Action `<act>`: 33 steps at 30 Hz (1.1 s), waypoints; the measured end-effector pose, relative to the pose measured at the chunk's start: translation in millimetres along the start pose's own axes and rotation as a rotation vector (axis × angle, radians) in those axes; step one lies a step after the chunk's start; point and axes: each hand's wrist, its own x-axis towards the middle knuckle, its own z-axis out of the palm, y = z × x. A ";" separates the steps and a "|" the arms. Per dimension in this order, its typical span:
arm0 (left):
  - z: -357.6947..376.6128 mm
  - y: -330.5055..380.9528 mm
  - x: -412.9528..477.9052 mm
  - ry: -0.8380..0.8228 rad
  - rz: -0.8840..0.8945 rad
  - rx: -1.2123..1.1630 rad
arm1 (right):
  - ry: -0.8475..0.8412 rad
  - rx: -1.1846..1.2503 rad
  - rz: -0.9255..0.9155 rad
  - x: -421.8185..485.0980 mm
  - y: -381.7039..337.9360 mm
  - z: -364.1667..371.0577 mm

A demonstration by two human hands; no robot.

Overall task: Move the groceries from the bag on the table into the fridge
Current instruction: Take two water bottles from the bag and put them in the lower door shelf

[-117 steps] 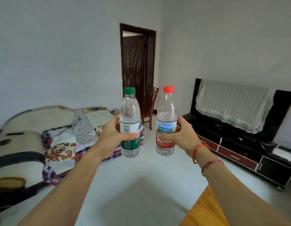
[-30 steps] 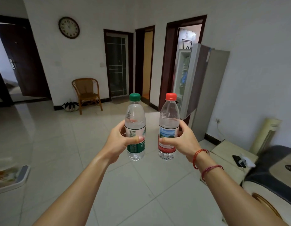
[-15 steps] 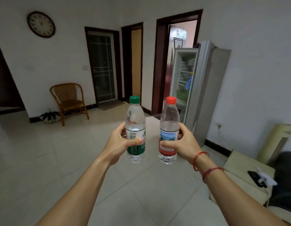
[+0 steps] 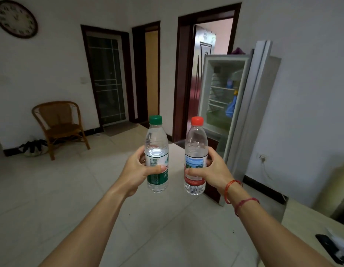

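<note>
Closer now, open fridge point(image 4: 223, 93) faces two clear upright bottles point(image 4: 156, 155).

Two clear, glossy plastic bottles are seen: one point(image 4: 156, 154) with a green plastic cap and green printed label, the other point(image 4: 196, 157) with a red cap and red-and-blue label. The floor point(image 4: 51, 189) is tiled in pale, smooth, faintly shiny squares. A woven cane chair point(image 4: 59, 125) and dark polished wooden door frames point(image 4: 181, 74) are seen beyond. The fridge point(image 4: 242, 105) is finished in smooth silvery-white. The walls are painted matt white.
</note>
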 end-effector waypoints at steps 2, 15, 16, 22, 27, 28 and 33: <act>-1.2 -5.9 44.7 -0.007 -0.006 -0.001 | -0.004 0.009 -0.002 44.2 7.8 -0.7; -37.7 -66.1 297.3 0.000 -0.063 -0.025 | 0.039 0.027 0.033 299.2 69.6 33.3; -41.2 -71.6 317.6 -0.009 -0.068 -0.018 | 0.052 0.029 0.041 317.7 75.3 38.0; -71.8 -108.0 454.1 -0.111 -0.085 0.036 | 0.147 0.016 0.072 436.0 105.1 63.9; -87.8 -126.2 560.8 -0.180 -0.052 0.065 | 0.216 0.020 0.117 522.0 119.2 69.3; -88.4 -129.6 579.8 -0.192 -0.046 0.075 | 0.227 0.022 0.128 537.3 121.9 68.6; -80.0 -148.8 666.5 -0.245 -0.011 0.104 | 0.305 0.044 0.149 610.5 139.4 62.1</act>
